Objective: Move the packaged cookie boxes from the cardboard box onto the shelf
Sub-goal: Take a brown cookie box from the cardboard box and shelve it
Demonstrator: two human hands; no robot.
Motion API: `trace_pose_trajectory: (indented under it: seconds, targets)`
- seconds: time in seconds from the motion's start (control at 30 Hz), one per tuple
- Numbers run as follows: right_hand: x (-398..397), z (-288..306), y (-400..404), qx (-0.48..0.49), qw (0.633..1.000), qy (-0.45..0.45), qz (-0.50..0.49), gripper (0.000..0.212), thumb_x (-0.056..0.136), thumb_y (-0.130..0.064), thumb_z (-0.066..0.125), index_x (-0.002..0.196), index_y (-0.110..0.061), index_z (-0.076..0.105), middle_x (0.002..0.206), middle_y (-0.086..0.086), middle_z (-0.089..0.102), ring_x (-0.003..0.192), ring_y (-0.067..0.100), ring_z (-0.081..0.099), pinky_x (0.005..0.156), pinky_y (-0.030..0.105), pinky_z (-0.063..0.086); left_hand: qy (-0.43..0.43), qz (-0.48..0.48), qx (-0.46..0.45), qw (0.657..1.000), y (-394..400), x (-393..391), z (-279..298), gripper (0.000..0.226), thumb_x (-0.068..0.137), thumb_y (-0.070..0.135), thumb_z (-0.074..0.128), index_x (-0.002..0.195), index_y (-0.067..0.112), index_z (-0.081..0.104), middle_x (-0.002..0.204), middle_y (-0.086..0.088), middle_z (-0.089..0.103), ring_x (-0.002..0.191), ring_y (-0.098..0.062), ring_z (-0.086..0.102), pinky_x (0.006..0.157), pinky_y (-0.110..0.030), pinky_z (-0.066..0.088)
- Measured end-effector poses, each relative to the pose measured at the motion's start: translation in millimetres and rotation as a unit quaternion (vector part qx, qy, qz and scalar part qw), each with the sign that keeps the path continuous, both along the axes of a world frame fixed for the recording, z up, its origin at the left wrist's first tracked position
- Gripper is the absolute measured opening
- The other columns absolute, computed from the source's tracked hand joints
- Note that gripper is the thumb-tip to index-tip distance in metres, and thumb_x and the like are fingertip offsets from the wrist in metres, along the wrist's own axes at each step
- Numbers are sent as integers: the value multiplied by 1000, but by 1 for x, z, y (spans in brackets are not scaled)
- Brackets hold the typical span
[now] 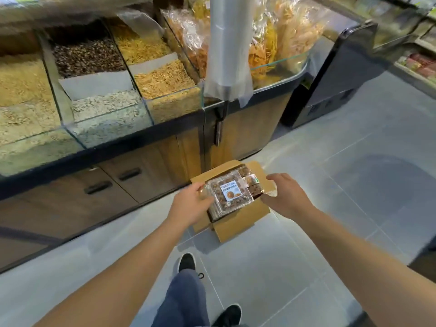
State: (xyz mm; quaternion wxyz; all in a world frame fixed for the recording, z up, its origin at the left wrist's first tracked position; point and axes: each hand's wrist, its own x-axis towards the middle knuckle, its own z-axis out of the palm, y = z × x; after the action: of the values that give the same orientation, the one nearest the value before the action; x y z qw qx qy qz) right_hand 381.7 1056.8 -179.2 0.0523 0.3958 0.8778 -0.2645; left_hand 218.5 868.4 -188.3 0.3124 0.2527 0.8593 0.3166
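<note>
Two bare forearms reach forward over dark shoes (230, 315) and a grey tiled floor (330, 208) toward an open cardboard box (238, 226).

The left hand (188, 205) grips the near-left edge of a clear cookie box (230, 192) with a white label, held just above the cardboard box; more packs lie inside behind it. The right hand (286, 197) hovers beside it, fingers loose and empty, over the right flap. The cardboard box sits on the floor against a wooden counter (151, 166) topped with glass bins of grain (101, 105).
</note>
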Motion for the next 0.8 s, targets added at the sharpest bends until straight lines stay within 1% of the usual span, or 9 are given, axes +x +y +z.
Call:
trace_pose_trajectory:
  seconds: [0.1, 0.2, 0.3, 0.33, 0.4, 0.47, 0.6, 0.7, 0.8]
  targets:
    - [32, -15, 30, -12, 1000, -22, -10, 60, 83, -32, 71, 137, -14, 53, 136, 6, 53, 127, 27, 50, 102, 33, 41, -17, -13, -8, 1000, 30, 29, -17, 50, 90, 27, 69, 137, 18, 56, 131, -4, 63, 111, -21, 61, 86, -28, 46]
    - [47, -28, 63, -17, 999, -42, 0, 62, 84, -34, 69, 139, -14, 51, 140, 6, 52, 128, 26, 49, 103, 32, 39, -36, -21, -10, 999, 67, 47, -32, 49, 91, 26, 67, 138, 17, 55, 125, 5, 60, 102, -15, 58, 78, -23, 40]
    - [44, -42, 108, -20, 998, -61, 17, 64, 86, -33, 70, 143, -13, 49, 145, 7, 49, 130, 26, 48, 105, 31, 37, -59, -15, -18, 998, 118, 56, -50, 53, 92, 31, 66, 141, 18, 51, 131, -3, 62, 96, -15, 58, 83, -31, 50]
    - [41, -46, 124, -22, 997, -68, 25, 64, 86, -33, 69, 143, -12, 48, 146, 7, 48, 130, 26, 49, 105, 31, 37, -65, -11, -17, 998, 135, 57, -55, 55, 91, 33, 66, 142, 20, 50, 135, -4, 60, 99, -17, 60, 88, -35, 52]
    - [30, -51, 157, -19, 996, -78, 44, 63, 87, -31, 69, 143, -12, 48, 146, 7, 47, 128, 27, 51, 104, 31, 39, -79, -2, -14, 997, 171, 55, -67, 57, 90, 35, 67, 143, 21, 50, 141, -2, 56, 115, -22, 60, 98, -42, 51]
    - [17, -55, 190, -19, 994, -91, 61, 62, 86, -29, 68, 143, -11, 49, 146, 7, 49, 129, 27, 51, 103, 32, 40, -90, 13, -20, 996, 207, 52, -75, 57, 89, 36, 68, 142, 22, 52, 142, -1, 55, 122, -25, 57, 102, -43, 48]
    - [-11, -57, 251, -20, 986, -127, 108, 62, 87, -30, 68, 143, -12, 49, 146, 7, 48, 129, 27, 50, 101, 31, 41, -114, 38, -27, 992, 272, 44, -81, 57, 90, 32, 68, 143, 22, 50, 142, -2, 56, 123, -25, 57, 101, -34, 46]
    - [-36, -56, 293, -29, 978, -148, 142, 64, 86, -27, 69, 144, -12, 47, 146, 8, 47, 129, 28, 50, 98, 29, 42, -139, 74, -32, 987, 312, 37, -83, 56, 92, 32, 65, 144, 22, 49, 142, -2, 56, 123, -26, 56, 101, -37, 47]
    - [-63, -62, 326, -38, 969, -161, 185, 65, 85, -25, 70, 144, -13, 47, 146, 7, 46, 127, 27, 51, 96, 29, 44, -147, 133, -36, 979, 339, 30, -88, 52, 91, 33, 65, 140, 23, 52, 140, 0, 58, 122, -23, 57, 96, -32, 45]
